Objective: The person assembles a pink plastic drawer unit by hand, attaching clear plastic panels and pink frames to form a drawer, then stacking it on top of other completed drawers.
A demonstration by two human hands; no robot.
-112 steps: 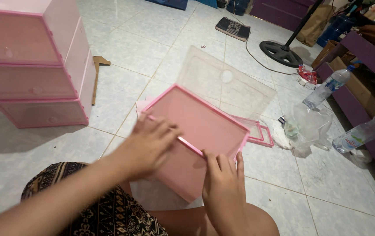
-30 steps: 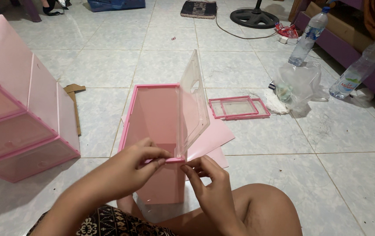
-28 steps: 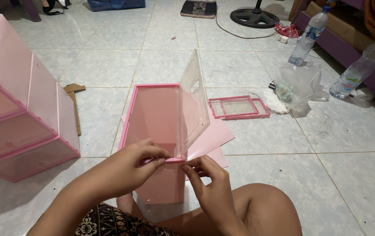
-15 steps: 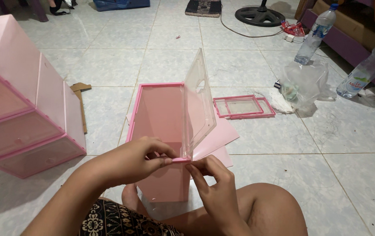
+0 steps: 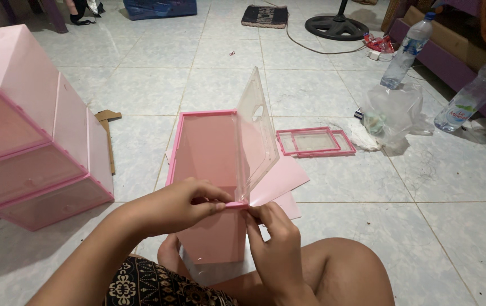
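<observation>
Tiled floor: my left hand and right hand pinch the clear door onto the pink box frame, seating its near hinge; firm, aligned pressure needed next.

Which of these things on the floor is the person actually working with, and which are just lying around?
In use: left hand, right hand, clear door, pink box.

Lying about: stacked pink boxes, pink frames, plastic bag, two bottles, fan base.
</observation>
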